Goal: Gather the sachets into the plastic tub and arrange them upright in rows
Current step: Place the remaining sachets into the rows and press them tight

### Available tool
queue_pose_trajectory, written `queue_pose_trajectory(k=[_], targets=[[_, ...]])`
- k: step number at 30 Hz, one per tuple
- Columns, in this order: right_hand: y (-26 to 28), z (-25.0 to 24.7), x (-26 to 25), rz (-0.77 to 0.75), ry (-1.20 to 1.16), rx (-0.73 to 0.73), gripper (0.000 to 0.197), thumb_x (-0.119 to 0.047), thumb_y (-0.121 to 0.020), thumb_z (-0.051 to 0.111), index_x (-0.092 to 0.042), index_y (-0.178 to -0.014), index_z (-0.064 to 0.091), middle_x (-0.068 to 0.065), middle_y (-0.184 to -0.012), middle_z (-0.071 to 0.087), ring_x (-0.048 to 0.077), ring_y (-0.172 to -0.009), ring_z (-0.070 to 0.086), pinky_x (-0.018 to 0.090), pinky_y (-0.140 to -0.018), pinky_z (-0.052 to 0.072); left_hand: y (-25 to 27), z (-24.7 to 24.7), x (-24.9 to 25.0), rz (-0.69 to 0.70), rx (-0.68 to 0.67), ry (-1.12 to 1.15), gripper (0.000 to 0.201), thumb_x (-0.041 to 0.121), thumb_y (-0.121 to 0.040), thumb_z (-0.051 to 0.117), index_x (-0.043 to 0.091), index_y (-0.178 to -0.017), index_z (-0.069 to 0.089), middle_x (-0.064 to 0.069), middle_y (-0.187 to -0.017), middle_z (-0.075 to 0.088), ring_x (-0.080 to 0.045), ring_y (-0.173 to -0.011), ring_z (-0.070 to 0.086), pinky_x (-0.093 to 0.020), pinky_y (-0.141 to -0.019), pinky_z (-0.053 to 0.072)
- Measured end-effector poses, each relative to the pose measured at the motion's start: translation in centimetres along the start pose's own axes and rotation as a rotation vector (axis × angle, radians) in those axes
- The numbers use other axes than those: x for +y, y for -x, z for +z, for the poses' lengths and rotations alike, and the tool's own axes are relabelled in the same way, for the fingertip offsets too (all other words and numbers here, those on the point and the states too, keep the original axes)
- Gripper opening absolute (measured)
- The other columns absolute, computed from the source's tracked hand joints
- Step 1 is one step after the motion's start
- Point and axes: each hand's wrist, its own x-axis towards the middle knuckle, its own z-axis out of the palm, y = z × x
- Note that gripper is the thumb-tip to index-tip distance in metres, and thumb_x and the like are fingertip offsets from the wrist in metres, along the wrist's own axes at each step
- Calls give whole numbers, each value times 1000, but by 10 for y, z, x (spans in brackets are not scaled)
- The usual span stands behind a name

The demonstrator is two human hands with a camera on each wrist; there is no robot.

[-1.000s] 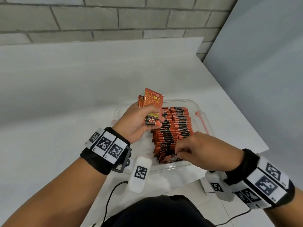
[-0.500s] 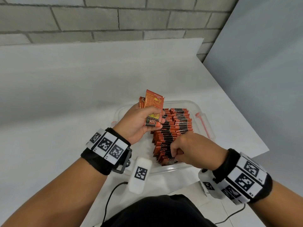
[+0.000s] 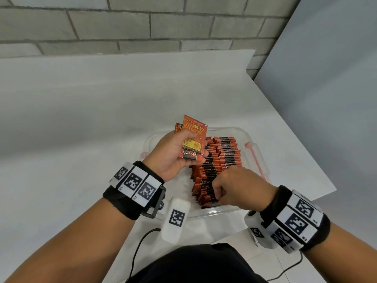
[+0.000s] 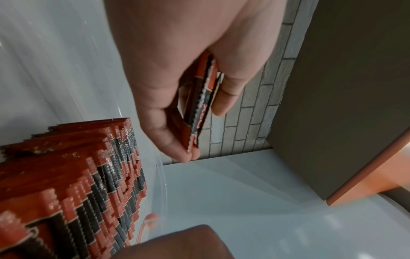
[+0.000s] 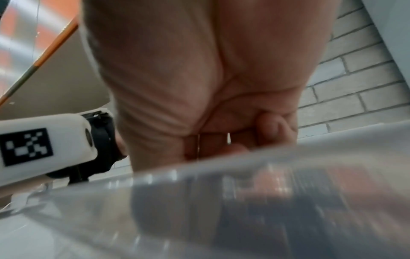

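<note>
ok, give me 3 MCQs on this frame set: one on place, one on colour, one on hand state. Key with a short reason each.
1. Where does the row of sachets stand?
A. On the bare table
B. Inside the plastic tub
C. On the person's lap

2. What colours are the sachets in the row?
A. Orange-red and black
B. Blue and white
C. Green and yellow

3. What is the left hand doing?
A. Lying flat on the table
B. Hanging idle with nothing in it
C. Gripping a few sachets above the tub

Key:
1 B: in the head view the clear tub walls surround the row.
2 A: the left wrist view shows orange-red packs with black bands.
3 C: fingers and thumb curl round the small bunch, held over the tub's left side, while the right hand works at the near end of the row.
</note>
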Motion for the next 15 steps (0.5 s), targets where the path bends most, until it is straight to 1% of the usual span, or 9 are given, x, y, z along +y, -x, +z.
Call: queue_pose_trajectory(k=[2,3,4,6,8,10,12,14,15], targets=[[3,-4,5,11,-125,-12,2,-21,-84,70,-21,-86,70,-13,-80,63,4,-75,59,19,-67,47,0,0,0,0,-18,-15,14,10,-94,51,5,-102,61,-14,-84,71,-25,-74,70,-36,-69,58],[5,-8,8,21,-210,13,3,-24,-84,71,-22,-85,69,-15,-76,62,1,-70,58,16,-64,45,0,0,0,2,-29,-22,15,9,-93,53,5,-105,62,-14,-86,71,-25,-76,71,-36,-69,58],[8,-12,11,28,-305,87,6,-28,-84,71,-23,-84,68,-16,-73,62,0,-65,58,15,-62,43,0,0,-1,8,-42,-30,17,8,-92,55,5,-107,62,-13,-89,72,-24,-78,71,-35,-69,59],[11,-20,16,62,-502,372,9,-34,-85,68,-25,-89,65,-13,-71,62,0,-61,56,15,-60,42,2,0,-1,20,-84,-51,19,6,-90,58,7,-108,63,-10,-92,73,-21,-81,71,-32,-68,60],[11,-30,17,130,-681,603,19,-39,-85,65,-30,-101,61,-11,-78,64,2,-65,55,20,-64,45,4,2,-2,25,-140,-87,22,7,-87,61,9,-109,64,-9,-95,73,-20,-83,71,-32,-67,59],[7,-37,17,162,-831,640,31,-38,-85,65,-32,-114,56,-9,-86,67,10,-72,59,31,-71,49,5,5,-3,18,-181,-125,31,7,-84,63,5,-115,62,-11,-101,72,-22,-88,71,-32,-67,59],[4,-39,18,160,-874,607,36,-31,-84,69,-31,-117,54,-5,-91,68,18,-75,63,35,-69,52,5,7,-5,6,-202,-149,36,8,-82,64,5,-117,60,-11,-101,71,-22,-88,71,-32,-67,59],[3,-40,18,135,-910,625,23,-21,-83,72,-26,-102,60,-2,-87,68,17,-70,63,32,-64,50,6,9,-7,-2,-213,-153,36,18,-78,66,9,-112,62,-9,-98,71,-21,-88,70,-32,-68,59],[3,-41,17,114,-920,671,16,-16,-83,72,-24,-92,61,-4,-82,67,14,-68,62,31,-63,49,6,9,-7,-4,-211,-149,37,26,-76,65,11,-109,63,-8,-96,71,-21,-86,68,-32,-69,58]])
